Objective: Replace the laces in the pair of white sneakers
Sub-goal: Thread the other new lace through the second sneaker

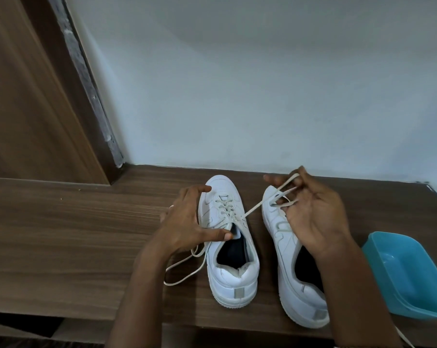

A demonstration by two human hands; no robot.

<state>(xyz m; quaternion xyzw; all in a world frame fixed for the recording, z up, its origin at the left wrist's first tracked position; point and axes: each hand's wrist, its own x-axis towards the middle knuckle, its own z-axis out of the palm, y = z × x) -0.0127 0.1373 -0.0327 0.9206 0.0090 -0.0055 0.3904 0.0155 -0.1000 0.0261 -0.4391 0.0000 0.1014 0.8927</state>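
On the left part of the dark brown wood-grain table (61,234), a loose lace end (182,275) trails out from under the left hand (184,222) and curls toward the near edge. That hand is spread wide, fingers straight. Its index finger reaches along the far left flank of the left white leather sneaker (237,280) and its thumb presses beside the tongue, so it steadies the shoe rather than gripping anything.

The sneaker stands with its toe far and its heel near, and its eyelets are already crossed with a cream flat lace (256,208). From the topmost eyelets this lace runs taut, up and to the right, across the gap between the shoes.

It ends in the right hand (313,214), which hovers over the forefoot of the right white leather sneaker (285,249). The fingers are curled and the lace is looped round them, pinched fast.

The right sneaker lies parallel to its twin, toe far. It seems largely unlaced, with only a short loop of lace visible near its tongue.

The lace's line slants away from the shoe's long axis, so the right hand is the working hand, while the left is nearer the eyelets. The coming move probably depends on drawing that strand along its own slant while the left hand keeps the shoe from sliding right.

At the right near corner sits a blue plastic tub (388,257).
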